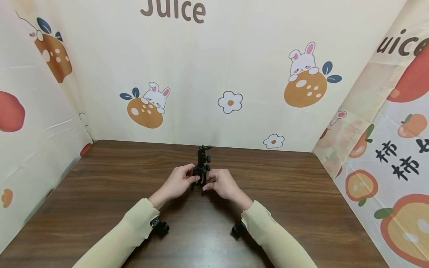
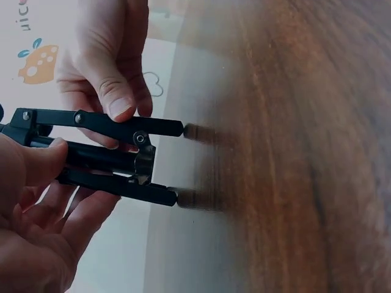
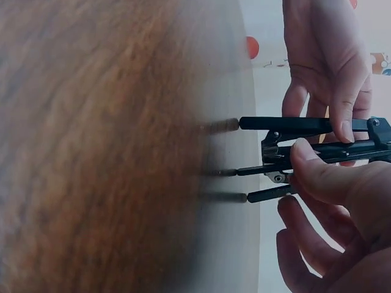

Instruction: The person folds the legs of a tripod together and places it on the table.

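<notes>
A small black tripod stands upright near the middle of the table, its legs drawn in close to the central column. My left hand holds it from the left, thumb across the front and fingers behind. From the other side my right hand pinches a leg between thumb and fingers. In the left wrist view, a metal hinged brace joins the legs low on the column. The leg tips are right at the tabletop. Knobs stick out on the tripod's right side above my hands.
The brown wood-grain table reaches back to a cream curtain printed with rabbits, fruit and flowers. Similar printed cloth hangs on the left and right. Black wrist devices sit under both sleeves.
</notes>
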Tool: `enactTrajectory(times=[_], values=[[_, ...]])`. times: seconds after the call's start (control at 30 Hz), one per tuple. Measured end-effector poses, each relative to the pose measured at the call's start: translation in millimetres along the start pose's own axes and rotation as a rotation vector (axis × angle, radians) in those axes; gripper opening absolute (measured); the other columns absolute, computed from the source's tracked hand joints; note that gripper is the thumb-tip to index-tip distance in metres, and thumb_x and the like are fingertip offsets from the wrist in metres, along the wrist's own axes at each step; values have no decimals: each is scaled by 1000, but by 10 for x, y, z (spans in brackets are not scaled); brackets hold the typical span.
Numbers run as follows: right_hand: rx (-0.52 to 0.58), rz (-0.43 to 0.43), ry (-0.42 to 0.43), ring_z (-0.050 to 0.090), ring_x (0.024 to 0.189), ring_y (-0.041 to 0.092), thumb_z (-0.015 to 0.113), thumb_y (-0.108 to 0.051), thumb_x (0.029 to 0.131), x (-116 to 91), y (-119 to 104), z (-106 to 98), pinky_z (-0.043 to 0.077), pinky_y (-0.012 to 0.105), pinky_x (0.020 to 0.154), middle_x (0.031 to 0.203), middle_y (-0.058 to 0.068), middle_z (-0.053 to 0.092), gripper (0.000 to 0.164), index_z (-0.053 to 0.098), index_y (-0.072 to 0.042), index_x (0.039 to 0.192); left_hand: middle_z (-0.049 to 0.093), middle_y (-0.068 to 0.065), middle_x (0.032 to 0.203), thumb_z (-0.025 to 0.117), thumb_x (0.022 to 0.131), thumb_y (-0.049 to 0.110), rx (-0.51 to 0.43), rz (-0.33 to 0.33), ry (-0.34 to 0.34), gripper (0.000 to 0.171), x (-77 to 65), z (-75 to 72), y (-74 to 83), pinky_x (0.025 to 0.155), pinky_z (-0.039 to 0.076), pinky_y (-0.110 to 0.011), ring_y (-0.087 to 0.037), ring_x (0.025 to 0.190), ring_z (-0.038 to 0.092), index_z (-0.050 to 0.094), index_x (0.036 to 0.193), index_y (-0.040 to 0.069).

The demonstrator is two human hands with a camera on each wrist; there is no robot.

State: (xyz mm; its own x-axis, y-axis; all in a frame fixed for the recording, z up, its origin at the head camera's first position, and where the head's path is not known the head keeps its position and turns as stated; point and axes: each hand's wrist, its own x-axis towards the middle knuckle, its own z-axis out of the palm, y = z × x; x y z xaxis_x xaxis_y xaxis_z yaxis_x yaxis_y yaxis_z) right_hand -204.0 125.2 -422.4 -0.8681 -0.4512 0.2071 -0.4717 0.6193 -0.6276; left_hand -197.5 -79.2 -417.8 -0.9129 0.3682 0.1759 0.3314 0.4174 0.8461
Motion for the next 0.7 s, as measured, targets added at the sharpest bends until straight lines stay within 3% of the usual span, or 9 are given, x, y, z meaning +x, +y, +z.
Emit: enactTrajectory(times=[0.13,0.27,0.7], values=[[-14,65,23,66,91,17,91,-19,70,3,4,-25,52,33,80,91,-4,69,22,73,-13,81,56,-2,73,67,96,10,16,-8,-14,6,-10,-3,24,57,39,-29,-12,56,44,61,93,12],[-44,115,30,65,98,21,92,-24,68,16,2,-40,52,38,84,99,-1,68,34,75,-11,94,52,-1,71,66,97,11,22,-7,-24,8,-6,-11,33,56,38,-30,-12,55,41,59,92,12],[-89,92,46,64,103,18,93,-27,64,61,59,-27,52,37,87,106,-5,67,45,76,-17,104,55,-1,74,66,96,11,14,1,-22,4,-16,17,2,56,38,-30,-13,57,45,62,98,12]])
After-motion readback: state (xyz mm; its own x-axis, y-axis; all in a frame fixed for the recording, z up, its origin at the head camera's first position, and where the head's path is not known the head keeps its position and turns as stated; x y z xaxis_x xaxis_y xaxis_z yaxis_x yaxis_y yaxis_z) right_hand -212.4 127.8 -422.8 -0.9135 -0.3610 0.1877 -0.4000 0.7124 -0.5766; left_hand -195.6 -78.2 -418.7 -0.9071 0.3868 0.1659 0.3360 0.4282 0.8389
